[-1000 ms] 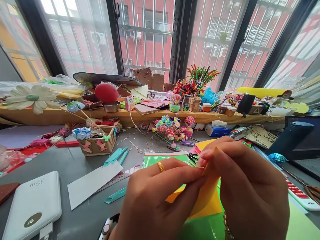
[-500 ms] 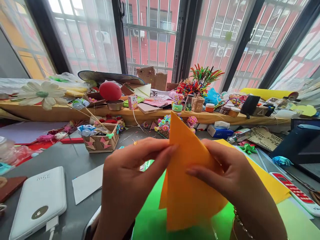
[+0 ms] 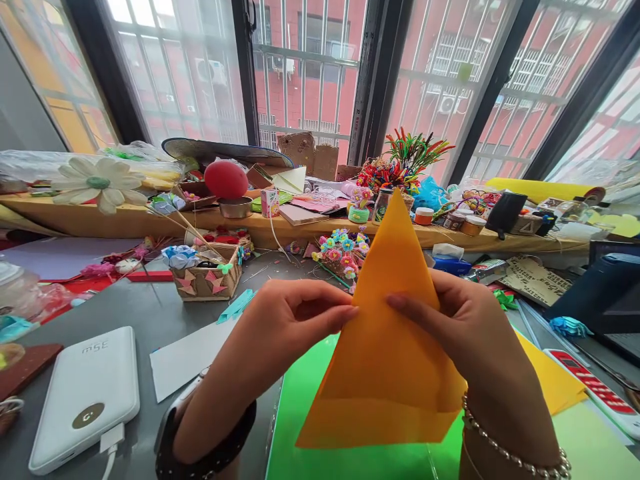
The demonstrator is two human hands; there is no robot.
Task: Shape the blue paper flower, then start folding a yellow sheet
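Observation:
A folded sheet of orange paper (image 3: 387, 373) stands upright between my hands, its narrow point at the top and its wide edge low over a green sheet (image 3: 305, 387). My left hand (image 3: 300, 310) pinches the paper's left edge between thumb and fingers. On the other side my right hand (image 3: 460, 317) grips the right edge, thumb lying on the front face and the fingers mostly hidden behind. Yellow paper (image 3: 550, 373) lies on the table to the right, partly covered by my right forearm.
A white power bank (image 3: 87, 400) with a cable lies at left, beside white paper (image 3: 185, 357). Behind stand a cardboard box (image 3: 207, 280) with paper flowers and a bunch of small craft flowers (image 3: 345, 250). A red-and-white device (image 3: 595, 387) lies at right. A crowded shelf (image 3: 290, 233) runs below the windows.
The orange paper has turned so its broad front face shows as a tall triangle, with the point further right. My left hand has slid lower along the edge, and both hands still hold it.

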